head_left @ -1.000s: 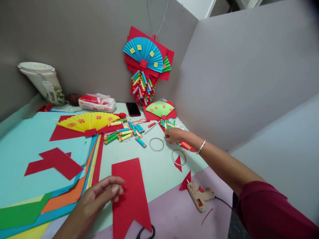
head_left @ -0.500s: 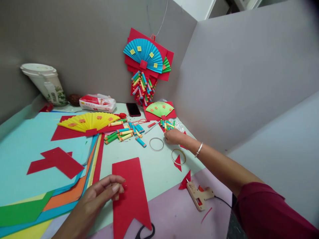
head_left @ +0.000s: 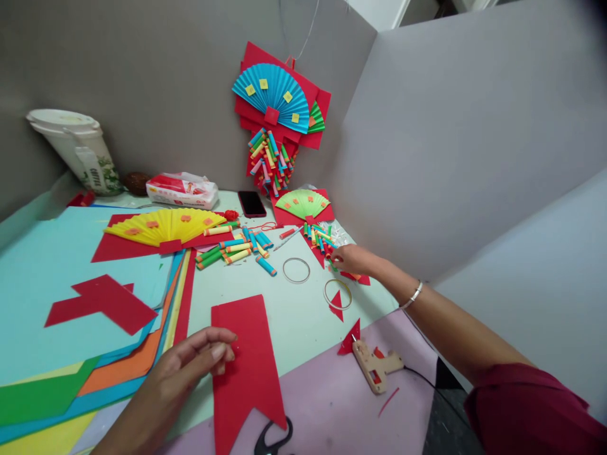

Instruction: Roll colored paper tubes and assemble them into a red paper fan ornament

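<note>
The left hand point(head_left: 190, 366), fingers loosely curled and open, is over the near red paper point(head_left: 249, 366). Farther right, the right hand point(head_left: 355, 259) is at the paper rolls point(head_left: 313, 237); I cannot tell its grip.

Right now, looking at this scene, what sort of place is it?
Probably a paper-craft workspace: there are stacked coloured sheets, a glue gun and a blue pleated fan on a hanging decoration.

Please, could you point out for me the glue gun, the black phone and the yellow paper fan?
glue gun point(head_left: 368, 368), head view, on its body
black phone point(head_left: 252, 204), head view, on its screen
yellow paper fan point(head_left: 174, 227), head view, on its pleats
</note>
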`<action>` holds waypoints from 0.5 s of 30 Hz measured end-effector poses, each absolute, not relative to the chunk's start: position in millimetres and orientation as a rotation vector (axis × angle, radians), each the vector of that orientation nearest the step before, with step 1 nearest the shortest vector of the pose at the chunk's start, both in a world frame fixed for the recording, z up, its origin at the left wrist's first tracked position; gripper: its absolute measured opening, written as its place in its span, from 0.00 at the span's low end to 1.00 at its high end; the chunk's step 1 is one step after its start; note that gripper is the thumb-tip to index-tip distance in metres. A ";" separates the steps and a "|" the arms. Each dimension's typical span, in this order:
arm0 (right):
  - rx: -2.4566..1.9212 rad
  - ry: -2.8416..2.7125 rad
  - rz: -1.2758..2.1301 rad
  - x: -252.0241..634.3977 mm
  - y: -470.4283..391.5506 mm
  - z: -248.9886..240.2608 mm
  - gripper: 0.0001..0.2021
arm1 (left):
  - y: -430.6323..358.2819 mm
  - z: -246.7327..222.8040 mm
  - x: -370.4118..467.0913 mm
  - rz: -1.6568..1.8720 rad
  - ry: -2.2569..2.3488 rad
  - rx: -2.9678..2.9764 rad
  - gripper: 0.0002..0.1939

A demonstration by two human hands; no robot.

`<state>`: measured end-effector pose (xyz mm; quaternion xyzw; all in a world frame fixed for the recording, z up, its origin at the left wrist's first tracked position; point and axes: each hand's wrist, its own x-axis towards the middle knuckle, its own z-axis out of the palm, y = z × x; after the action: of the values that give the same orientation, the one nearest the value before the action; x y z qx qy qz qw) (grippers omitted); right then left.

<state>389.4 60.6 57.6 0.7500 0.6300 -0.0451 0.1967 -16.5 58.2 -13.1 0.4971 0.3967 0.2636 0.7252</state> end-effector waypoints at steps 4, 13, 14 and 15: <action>2.051 1.835 -0.155 377.0 52.4 39.8 0.17 | 58.5 -9.4 -18.0 0.578 0.878 1.100 0.17; 2.113 1.793 -0.101 388.3 44.7 40.6 0.21 | 54.9 -9.0 -13.6 0.586 0.897 1.099 0.17; 2.107 1.810 -0.108 386.4 44.8 38.7 0.23 | 55.9 -10.2 -14.1 0.572 0.883 1.105 0.17; 2.098 1.823 -0.119 384.6 44.8 36.4 0.23 | 56.9 -11.4 -14.9 0.564 0.870 1.107 0.17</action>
<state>384.6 44.8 36.4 0.7420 0.6447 -0.0422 0.1789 -14.9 56.9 -11.4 0.5021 0.3944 0.2557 0.7259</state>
